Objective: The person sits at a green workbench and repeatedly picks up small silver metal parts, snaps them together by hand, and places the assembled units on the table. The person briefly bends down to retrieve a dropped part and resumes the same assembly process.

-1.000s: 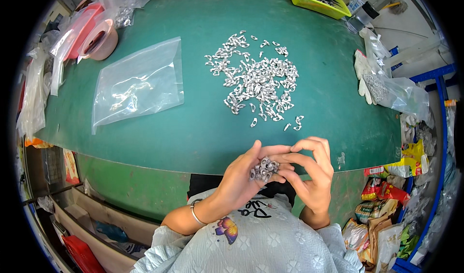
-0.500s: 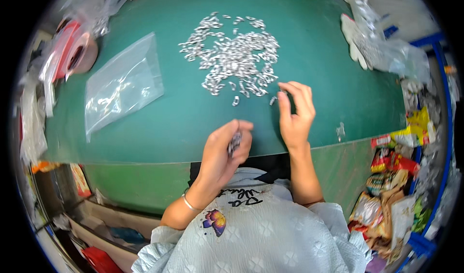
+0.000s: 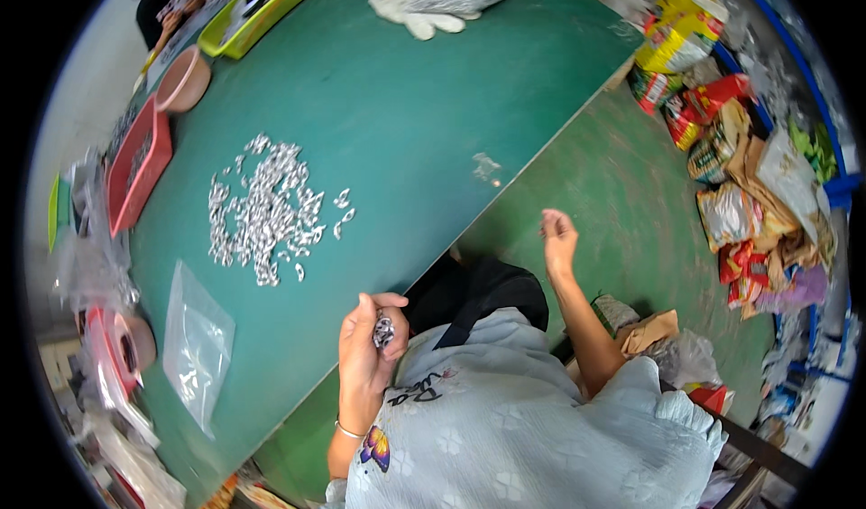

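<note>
My left hand [image 3: 368, 342] is curled around a clutch of small silvery metal pieces [image 3: 384, 331], close to the near edge of the green table [image 3: 388, 130]. Beyond it lies a loose heap of the same kind of pieces [image 3: 268, 207], with a few strays at its right side. My right hand [image 3: 559, 238] is off the table, over the green floor, its fingers bent together. Whether anything small is between those fingers cannot be made out. A flat clear plastic bag [image 3: 198, 351] rests on the table to the left of my left hand.
Along the far left edge stand a red tray [image 3: 142, 168], a pink bowl [image 3: 184, 80] and a yellow-green tray [image 3: 257, 13]. White gloves [image 3: 424, 9] lie at the far side. Bright packages [image 3: 722, 193] are piled at the right. Another person's hand [image 3: 171, 18] shows at the upper left.
My view has swung to the right. My right hand has left the spot beside the heap and moved right, off the table. The left hand still holds its metal pieces.
</note>
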Tool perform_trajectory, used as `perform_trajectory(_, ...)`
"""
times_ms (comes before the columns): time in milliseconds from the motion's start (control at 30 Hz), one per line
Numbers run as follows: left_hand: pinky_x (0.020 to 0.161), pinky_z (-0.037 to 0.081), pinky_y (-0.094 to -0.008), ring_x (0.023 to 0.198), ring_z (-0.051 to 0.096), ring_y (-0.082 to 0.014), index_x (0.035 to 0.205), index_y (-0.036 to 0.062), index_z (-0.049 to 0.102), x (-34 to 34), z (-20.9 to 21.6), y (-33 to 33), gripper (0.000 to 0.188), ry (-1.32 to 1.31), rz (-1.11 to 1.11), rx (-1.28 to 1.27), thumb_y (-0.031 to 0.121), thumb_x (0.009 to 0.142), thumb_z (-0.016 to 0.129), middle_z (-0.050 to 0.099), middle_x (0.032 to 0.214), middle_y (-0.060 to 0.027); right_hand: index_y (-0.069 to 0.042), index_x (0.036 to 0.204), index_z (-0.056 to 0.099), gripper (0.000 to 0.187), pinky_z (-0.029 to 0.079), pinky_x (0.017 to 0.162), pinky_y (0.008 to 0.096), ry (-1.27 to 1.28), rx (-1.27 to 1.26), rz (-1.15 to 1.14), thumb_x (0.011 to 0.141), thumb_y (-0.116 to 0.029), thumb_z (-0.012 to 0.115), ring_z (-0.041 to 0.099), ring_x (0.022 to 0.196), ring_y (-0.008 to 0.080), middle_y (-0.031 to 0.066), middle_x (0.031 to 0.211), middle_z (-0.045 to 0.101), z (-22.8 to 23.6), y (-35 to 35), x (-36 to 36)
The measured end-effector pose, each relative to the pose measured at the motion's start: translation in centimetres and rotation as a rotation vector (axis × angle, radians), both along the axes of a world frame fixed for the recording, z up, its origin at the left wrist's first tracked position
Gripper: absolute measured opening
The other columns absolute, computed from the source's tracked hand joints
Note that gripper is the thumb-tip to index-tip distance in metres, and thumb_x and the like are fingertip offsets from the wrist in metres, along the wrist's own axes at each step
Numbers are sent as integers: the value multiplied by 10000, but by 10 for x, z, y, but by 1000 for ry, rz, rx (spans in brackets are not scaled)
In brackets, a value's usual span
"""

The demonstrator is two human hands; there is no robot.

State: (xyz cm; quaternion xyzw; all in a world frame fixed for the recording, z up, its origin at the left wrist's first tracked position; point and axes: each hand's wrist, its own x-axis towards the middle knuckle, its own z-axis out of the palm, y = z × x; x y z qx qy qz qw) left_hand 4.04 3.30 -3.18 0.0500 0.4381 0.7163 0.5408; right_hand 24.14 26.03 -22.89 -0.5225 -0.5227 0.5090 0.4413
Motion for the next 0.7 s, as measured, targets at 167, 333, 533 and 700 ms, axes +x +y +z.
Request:
perform_trajectory(167,424,297,-200,557,382,-111,1062,-31,500,-6,9,18,338,-181,-8,-13,244,928,355,443,678,-76,-5,849,616,119,411,538,238,-182,-508,245,799,-51,518,526,613,112,39,715,589,-54,-18,28)
perform_trajectory(333,453,318,-197,592,399,-118,1116,-34,475,-9,17,40,332,-117,-112,-20,218,908,413,435,713,-66,30,861,618,123,463,558,291,-334,-560,173,806,-54,547,568,642,154,71,755,612,-132,-35,84)
perform_trajectory(533,417,295,-169,530,372,-77,1060,-4,503,-8,7,45,228,-40,-204,26,168,912,488,424,645,-26,35,828,627,131,486,553,299,-573,-527,32,777,-64,558,588,641,164,96,728,631,-136,-40,148)
perform_trajectory(700,387,265,-172,483,335,-59,999,13,519,15,16,62,184,26,-275,-6,175,926,470,408,598,-14,23,825,630,157,491,603,326,-830,-422,-56,775,-117,582,615,668,189,130,715,643,-130,-29,195)
